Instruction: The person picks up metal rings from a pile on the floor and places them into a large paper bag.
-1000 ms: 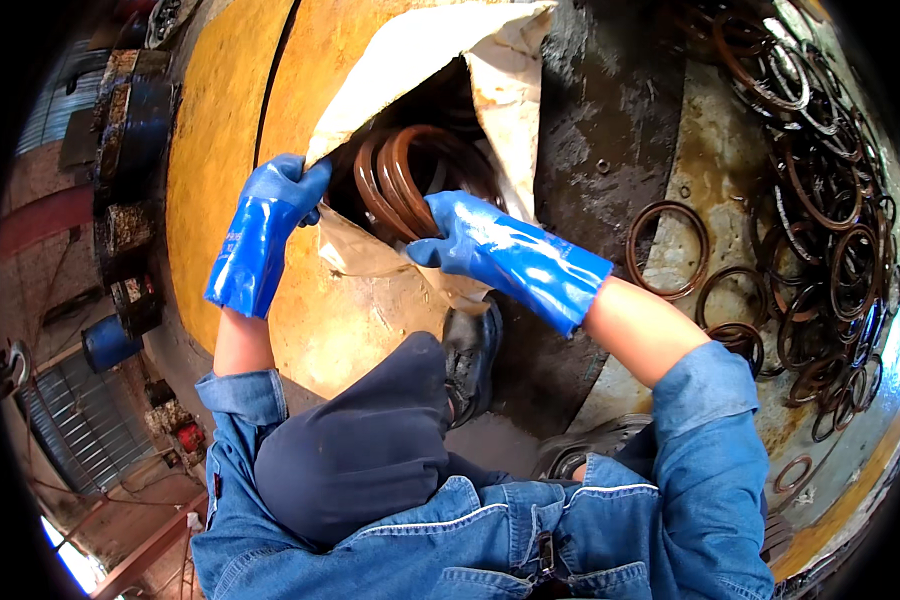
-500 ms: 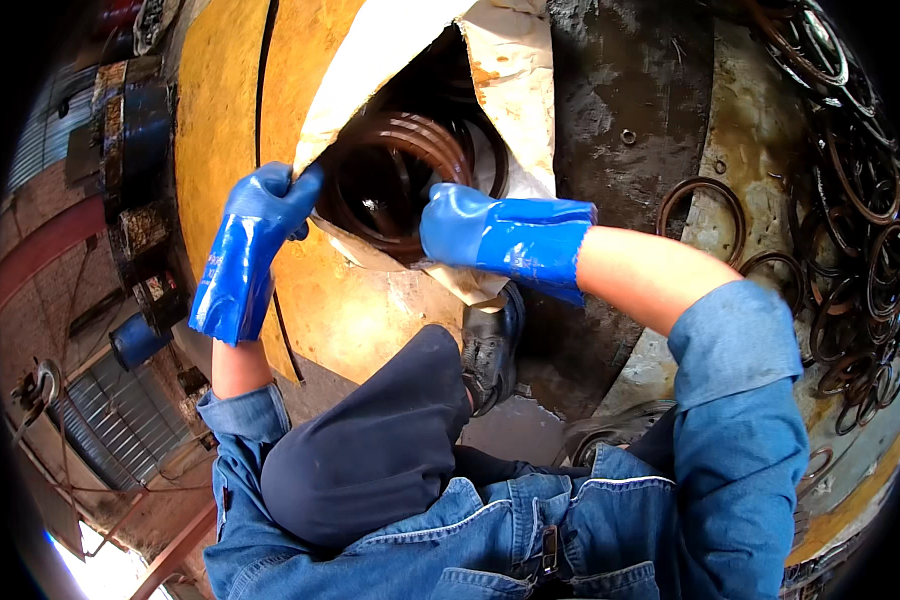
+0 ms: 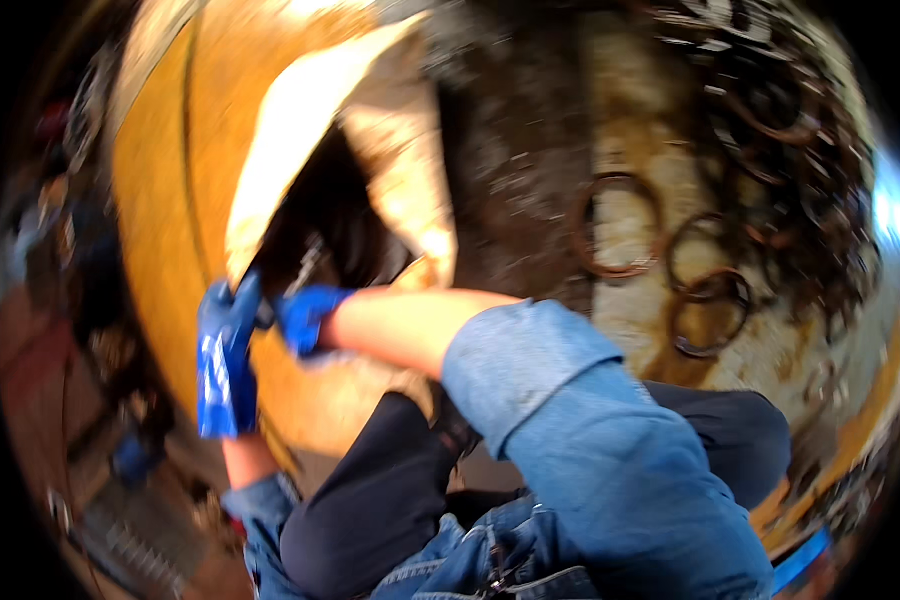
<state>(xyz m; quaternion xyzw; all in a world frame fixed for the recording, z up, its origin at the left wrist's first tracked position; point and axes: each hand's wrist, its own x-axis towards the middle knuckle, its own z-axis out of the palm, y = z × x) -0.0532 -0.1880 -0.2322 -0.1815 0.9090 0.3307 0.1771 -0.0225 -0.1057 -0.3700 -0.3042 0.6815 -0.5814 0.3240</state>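
A cream paper sack [image 3: 405,165] lies before me with its mouth open toward me. My left hand [image 3: 228,335], in a blue rubber glove, is closed on the near left edge of that sack. My right hand [image 3: 308,315], gloved in the same blue, is at the near side of the mouth, close beside my left. Motion smears it, and its fingers are mostly hidden. Deep shadow and blur leave the sack's contents hard to make out.
Yellow sheeting [image 3: 160,180] lies under and left of the sack. Dark, stained flooring [image 3: 515,150] runs along its right. Farther right, a brown ring [image 3: 620,272] and another ring [image 3: 705,353] lie on a pale stained surface, near a heap of rings [image 3: 770,125].
My right hand has moved left across the sack's mouth toward my left hand. My view has swung right, so the scene sits farther left. My left hand keeps its hold on the sack.
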